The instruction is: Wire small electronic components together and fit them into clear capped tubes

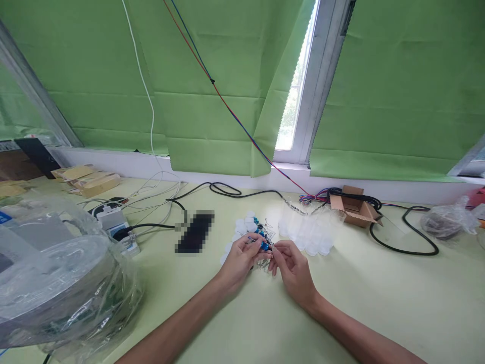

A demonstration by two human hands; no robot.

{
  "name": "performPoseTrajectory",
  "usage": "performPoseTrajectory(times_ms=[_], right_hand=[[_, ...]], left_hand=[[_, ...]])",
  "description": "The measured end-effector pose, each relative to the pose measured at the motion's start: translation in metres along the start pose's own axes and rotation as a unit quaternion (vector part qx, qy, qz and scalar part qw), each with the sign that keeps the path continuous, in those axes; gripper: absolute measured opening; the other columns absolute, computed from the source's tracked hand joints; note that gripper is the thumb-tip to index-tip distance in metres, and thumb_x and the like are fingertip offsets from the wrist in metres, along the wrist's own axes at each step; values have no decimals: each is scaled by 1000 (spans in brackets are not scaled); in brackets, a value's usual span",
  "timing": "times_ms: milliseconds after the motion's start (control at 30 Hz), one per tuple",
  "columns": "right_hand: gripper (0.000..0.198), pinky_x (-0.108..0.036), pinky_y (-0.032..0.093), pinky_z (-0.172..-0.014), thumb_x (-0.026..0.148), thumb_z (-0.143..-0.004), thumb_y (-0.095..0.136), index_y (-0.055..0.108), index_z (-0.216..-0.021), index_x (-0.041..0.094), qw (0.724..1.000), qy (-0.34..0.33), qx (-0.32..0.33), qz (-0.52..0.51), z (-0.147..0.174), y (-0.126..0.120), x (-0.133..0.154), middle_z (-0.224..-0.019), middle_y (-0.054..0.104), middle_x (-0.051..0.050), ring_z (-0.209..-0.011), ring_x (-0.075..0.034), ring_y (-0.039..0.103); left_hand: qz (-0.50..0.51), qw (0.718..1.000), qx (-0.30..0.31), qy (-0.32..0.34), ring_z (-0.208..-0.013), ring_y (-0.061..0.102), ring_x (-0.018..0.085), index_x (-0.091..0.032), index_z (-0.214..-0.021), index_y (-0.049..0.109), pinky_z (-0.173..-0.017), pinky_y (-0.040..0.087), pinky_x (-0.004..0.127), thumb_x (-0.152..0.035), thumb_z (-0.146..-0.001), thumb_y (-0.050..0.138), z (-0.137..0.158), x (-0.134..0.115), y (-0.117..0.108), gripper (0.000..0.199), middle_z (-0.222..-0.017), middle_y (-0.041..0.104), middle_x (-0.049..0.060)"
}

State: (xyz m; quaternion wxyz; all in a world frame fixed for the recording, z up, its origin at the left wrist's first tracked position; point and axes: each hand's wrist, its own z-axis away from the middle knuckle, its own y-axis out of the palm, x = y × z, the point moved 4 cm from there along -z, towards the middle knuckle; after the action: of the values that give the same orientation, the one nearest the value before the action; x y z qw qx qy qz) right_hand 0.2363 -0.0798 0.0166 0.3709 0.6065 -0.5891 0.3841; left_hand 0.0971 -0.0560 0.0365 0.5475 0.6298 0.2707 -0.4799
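My left hand [242, 255] is closed, pinching a small blue part [264, 245] that looks like an electronic component with wire leads. My right hand [291, 267] meets it from the right, thumb and forefinger pressed together at the part's right end. What lies between those right fingertips is too small to make out. Just beyond both hands is a loose pile of thin metal leads and blue parts [268, 231], partly hidden by my fingers. White round caps [241, 225] lie left of the pile. To its right stand several clear plastic tubes [308, 232] in a cluster.
An open cardboard box [354, 211] stands at the back right beside black cable [403, 250]. At left are a plastic-wrapped reel [71, 288], a power strip [127, 237] with plugs, and a pixelated dark object [195, 232]. Red and blue wires [235, 116] hang across the green blinds.
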Motion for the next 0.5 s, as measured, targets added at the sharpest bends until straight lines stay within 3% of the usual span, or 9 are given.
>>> performPoseTrajectory(times_ms=[200, 333, 500], right_hand=[[21, -30, 56, -62, 39, -94, 55, 51, -105, 21, 999, -12, 27, -20, 0, 3, 1, -86, 62, -3, -68, -16, 65], [20, -30, 55, -62, 37, -93, 57, 52, -104, 22, 999, -10, 28, -31, 0, 3, 0, -83, 61, -2, -68, -16, 65], [16, -31, 54, -60, 35, -94, 57, 52, -101, 22, 999, -11, 21, -26, -1, 2, 0, -74, 60, 0, -65, -16, 63]], left_hand=[[9, 1000, 22, 15, -66, 63, 13, -17, -86, 62, -69, 51, 27, -37, -76, 76, 1, -6, 2, 27, -77, 66, 2], [-22, 999, 40, 18, -57, 61, 14, -18, -87, 61, -58, 45, 26, -40, -81, 70, 2, -5, 3, 24, -68, 65, 1], [-49, 998, 24, 19, -59, 60, 13, -18, -87, 62, -58, 41, 25, -40, -80, 71, 2, -4, 2, 25, -71, 66, 2]])
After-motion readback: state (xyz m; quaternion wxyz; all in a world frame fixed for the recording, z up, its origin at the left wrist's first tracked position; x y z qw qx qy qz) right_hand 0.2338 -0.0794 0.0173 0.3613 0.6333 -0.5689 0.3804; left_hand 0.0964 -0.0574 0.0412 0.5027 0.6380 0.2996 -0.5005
